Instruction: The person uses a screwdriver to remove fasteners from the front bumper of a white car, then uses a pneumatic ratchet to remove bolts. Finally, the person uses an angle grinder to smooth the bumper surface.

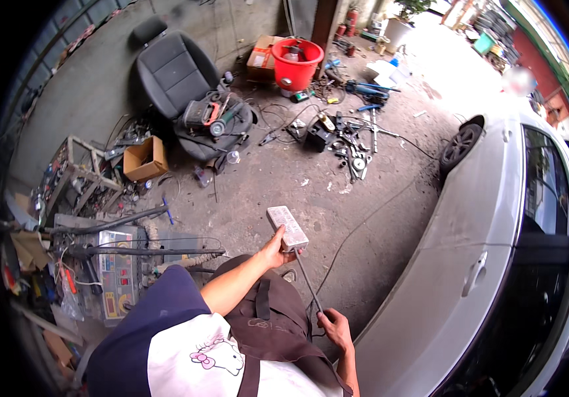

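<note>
My left hand (274, 253) is closed around the near end of a pale, worn rectangular box (287, 227), which has print on its upper face. A dark cord (306, 278) runs from the box's near end down to my right hand (335, 329). The fingers of that hand are closed on the cord, close to the brown apron (264, 327) I wear. From there, a thinner black cable curves over the concrete floor toward the car.
A silver car (453, 264) stands close on my right. To the left are a machine with a control panel (118, 274) and a cardboard box (145, 159). Ahead, a grey car seat (175, 76) bears tools; a red bucket (298, 65) and scattered metal tools (357, 145) sit beyond.
</note>
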### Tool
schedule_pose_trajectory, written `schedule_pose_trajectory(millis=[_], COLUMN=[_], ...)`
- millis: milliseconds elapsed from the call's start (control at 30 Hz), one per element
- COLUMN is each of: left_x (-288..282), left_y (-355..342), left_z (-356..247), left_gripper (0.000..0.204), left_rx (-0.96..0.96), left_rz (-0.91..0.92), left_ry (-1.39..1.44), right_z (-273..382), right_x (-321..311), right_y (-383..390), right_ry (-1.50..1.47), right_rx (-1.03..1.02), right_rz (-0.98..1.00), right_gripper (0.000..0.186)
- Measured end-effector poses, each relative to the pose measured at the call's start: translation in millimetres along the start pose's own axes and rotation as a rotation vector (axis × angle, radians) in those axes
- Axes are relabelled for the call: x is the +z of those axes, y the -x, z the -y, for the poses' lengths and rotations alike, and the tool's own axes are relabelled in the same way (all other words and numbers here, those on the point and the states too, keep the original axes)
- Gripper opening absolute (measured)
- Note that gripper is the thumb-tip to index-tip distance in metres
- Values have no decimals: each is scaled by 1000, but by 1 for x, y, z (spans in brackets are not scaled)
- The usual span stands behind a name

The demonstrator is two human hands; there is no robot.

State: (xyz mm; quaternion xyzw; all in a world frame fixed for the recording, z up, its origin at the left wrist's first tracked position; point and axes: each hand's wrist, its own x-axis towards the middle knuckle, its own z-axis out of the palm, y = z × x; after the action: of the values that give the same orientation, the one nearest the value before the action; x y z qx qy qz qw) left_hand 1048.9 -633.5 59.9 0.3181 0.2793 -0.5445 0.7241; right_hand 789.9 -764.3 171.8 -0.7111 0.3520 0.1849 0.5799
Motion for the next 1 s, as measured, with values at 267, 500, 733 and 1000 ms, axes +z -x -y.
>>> schedule_pose_trajectory(millis=[267, 500, 733, 1000], left_x=[17, 4, -50, -118], left_y=[-74, -154, -168, -117], left_z=[-70, -184, -336, -465], left_gripper=[57, 60, 40, 25], left_rx=[-19, -259, -116, 55], left_rz=[7, -147, -335, -769], left_ry=[49, -358, -769, -814], right_z=[114, 179, 133, 87], right_x=[-25, -37, -55, -75], right_y=[-140, -262, -419, -513], right_ry=[-211, -181, 564, 119], right_rx=[0, 132, 125, 471], right_rz=[140, -185, -209, -388], right_gripper=[30, 30, 31, 26])
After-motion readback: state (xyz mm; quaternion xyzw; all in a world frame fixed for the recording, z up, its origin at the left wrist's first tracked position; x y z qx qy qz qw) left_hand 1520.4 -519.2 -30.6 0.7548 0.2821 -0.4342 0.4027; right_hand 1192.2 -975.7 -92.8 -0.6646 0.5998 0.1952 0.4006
